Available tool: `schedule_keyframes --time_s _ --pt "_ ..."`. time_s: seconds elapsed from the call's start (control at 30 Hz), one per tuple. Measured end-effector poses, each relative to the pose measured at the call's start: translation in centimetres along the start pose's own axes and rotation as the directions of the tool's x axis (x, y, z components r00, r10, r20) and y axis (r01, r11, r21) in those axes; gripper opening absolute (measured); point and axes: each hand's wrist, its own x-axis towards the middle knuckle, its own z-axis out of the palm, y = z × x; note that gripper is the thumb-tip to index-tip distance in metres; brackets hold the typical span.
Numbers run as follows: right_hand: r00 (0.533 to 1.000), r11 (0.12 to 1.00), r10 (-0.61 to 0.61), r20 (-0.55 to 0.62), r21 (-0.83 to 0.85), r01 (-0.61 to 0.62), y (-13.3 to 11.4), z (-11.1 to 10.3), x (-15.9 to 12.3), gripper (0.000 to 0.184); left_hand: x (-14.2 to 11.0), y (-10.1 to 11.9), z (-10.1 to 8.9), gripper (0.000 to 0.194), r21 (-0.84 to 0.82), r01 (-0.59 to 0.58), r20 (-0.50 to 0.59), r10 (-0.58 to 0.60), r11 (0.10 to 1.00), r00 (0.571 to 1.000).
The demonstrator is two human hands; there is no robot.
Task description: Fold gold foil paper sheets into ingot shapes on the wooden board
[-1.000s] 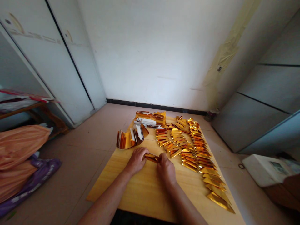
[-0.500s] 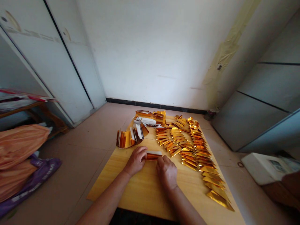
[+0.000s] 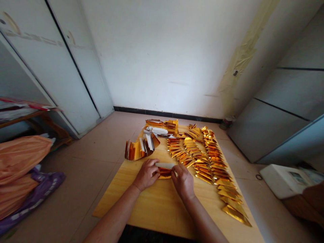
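A sheet of gold foil paper (image 3: 165, 172) with a pale strip along its far edge lies between my two hands on the wooden table. My left hand (image 3: 147, 174) grips its left end, fingers curled. At the opposite end, my right hand (image 3: 184, 181) pinches the paper near the corner. Just beyond the left hand stands a bent batch of gold and white sheets (image 3: 138, 148). Rows of folded gold paper pieces (image 3: 219, 162) overlap one another along the table's right side.
More gold sheets (image 3: 172, 126) and a white bundle (image 3: 159, 130) lie at the table's far end. The wooden table (image 3: 118, 195) has a pale bare top. Orange and purple bags (image 3: 22, 175) are at the left, a white box (image 3: 283, 180) at the right.
My right hand has shifted slightly right and up along the paper. More of the gold face now shows below the pale strip. My left hand stays at its end.
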Motion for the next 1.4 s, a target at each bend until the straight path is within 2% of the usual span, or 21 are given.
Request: schedule_keyframes --time_s 0.13,0.33,0.43,0.63,0.83,1.0,1.23,1.4 --pt "0.993 0.993 -0.114 0.030 -0.015 0.115 0.4 0.9 0.7 0.021 0.0 -0.1 0.2 0.009 0.006 0.004 -0.014 -0.004 1.000 1.000" --pt "0.986 0.990 -0.138 0.093 -0.007 0.139 1.3 2.3 0.9 0.016 -0.3 -0.3 0.5 0.027 -0.017 0.039 -0.101 -0.041 0.999 0.994" --pt "0.983 0.987 -0.162 0.087 -0.011 0.163 1.5 2.5 0.7 0.018 -0.4 -0.5 0.5 0.039 -0.011 0.020 -0.095 -0.021 1.000 0.995" --pt "0.973 0.972 -0.216 0.082 -0.082 0.222 1.7 2.6 0.4 0.016 -0.4 -0.2 0.0 0.017 0.076 -0.072 -0.021 0.074 0.994 0.997" --pt "0.947 0.943 -0.291 0.139 -0.129 0.308 1.8 2.2 -0.1 0.009 -0.7 0.8 -0.5 0.021 0.162 -0.102 0.004 0.103 0.981 0.995" --pt "0.930 0.933 -0.322 0.176 -0.108 0.344 1.8 1.3 -0.8 0.005 -1.4 1.3 -1.3 0.028 0.195 -0.117 0.071 0.105 0.974 0.992" --pt "0.939 0.942 -0.287 0.190 -0.123 0.313 1.5 1.5 -0.3 0.023 -1.3 1.7 -0.8 0.014 0.286 -0.026 0.082 0.003 0.958 0.997" --pt "0.956 0.968 -0.211 0.204 -0.090 0.233 0.6 1.0 1.8 0.014 -1.4 2.2 0.0 0.011 0.294 0.002 0.083 -0.028 0.956 0.996"
